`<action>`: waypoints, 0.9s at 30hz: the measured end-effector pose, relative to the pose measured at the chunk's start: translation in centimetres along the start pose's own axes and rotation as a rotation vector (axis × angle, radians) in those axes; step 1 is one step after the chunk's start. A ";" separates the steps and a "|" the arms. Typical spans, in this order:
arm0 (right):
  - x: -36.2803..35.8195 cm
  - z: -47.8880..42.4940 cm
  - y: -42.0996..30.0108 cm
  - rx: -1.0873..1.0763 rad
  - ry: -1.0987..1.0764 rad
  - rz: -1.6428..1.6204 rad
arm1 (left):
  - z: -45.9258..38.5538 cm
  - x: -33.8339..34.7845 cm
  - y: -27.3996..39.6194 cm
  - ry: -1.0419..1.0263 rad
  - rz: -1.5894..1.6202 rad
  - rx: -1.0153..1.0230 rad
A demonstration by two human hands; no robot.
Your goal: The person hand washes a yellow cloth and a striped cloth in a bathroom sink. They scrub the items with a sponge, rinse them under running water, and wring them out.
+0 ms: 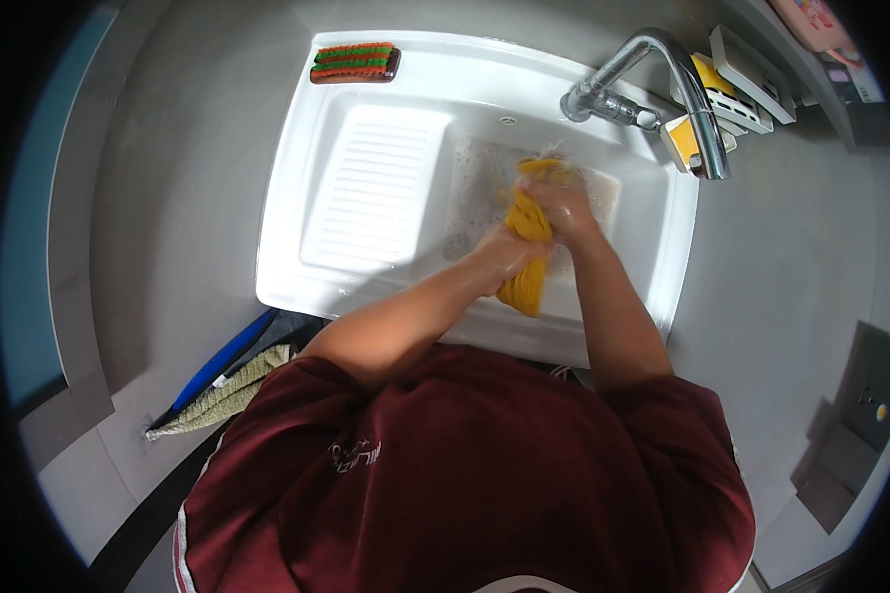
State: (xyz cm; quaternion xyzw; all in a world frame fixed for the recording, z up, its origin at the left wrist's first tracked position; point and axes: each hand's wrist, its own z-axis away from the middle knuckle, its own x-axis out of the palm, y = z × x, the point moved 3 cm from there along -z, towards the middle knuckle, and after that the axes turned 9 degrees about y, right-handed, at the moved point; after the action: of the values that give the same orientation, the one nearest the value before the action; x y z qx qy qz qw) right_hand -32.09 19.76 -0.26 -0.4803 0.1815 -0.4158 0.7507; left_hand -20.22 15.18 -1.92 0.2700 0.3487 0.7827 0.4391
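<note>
A wet yellow cloth (528, 216) is stretched between my two hands, over the basin of a white laundry sink (482, 326). My left hand (506, 256) grips its lower part, and the loose end hangs down toward the sink's near edge. Farther up, my right hand (560, 200) is closed on the other end, blurred by motion and splashing water. Beneath the hands, cloudy, sudsy water (482, 178) lies in the basin. Some of the right fingers are hidden by the cloth and spray.
A ribbed washboard (374, 185) is moulded into the sink's left side. On the far left rim sits a scrub brush (354, 63) with red and green bristles. A chrome faucet (660, 44) arches over the right corner, beside soap holders (734, 96). Towels (230, 393) hang at left.
</note>
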 end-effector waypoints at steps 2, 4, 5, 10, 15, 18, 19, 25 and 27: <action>0.9 -1.8 1.1 -0.193 0.024 0.582 | -1.5 -0.5 -1.8 0.147 -0.433 0.125; 1.4 -3.6 2.6 -0.230 0.090 0.866 | -2.6 -0.8 -2.6 0.243 -0.786 0.190; 1.3 -4.3 3.3 -0.168 0.145 0.857 | -2.7 -0.6 -2.6 0.294 -0.800 0.139; 2.4 -5.0 2.7 -0.108 0.218 0.888 | -2.6 -0.8 -0.9 0.446 -0.797 -0.048; 3.1 -3.2 2.0 0.084 0.108 0.660 | -2.3 -2.3 -0.2 0.139 -0.160 0.153; 1.4 -2.3 0.6 0.328 -0.216 0.005 | 0.2 -2.1 2.0 -0.074 0.141 -0.103; 0.1 -2.9 0.6 0.269 -0.371 -0.100 | 1.3 -1.9 3.0 -0.134 0.217 -0.218; 3.9 2.1 -2.4 -0.213 -1.052 -0.875 | 3.4 1.2 5.2 -0.488 0.864 -0.328; 2.8 2.5 -2.7 -0.495 -1.071 -0.812 | 4.5 2.1 6.7 -0.460 0.831 -0.319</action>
State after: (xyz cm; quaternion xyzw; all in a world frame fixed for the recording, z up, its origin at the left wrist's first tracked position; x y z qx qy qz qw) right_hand -29.97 18.42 3.67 -0.8043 -0.3161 -0.3162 0.3915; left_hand -21.28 15.86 6.33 0.4811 -0.0183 0.8553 0.1914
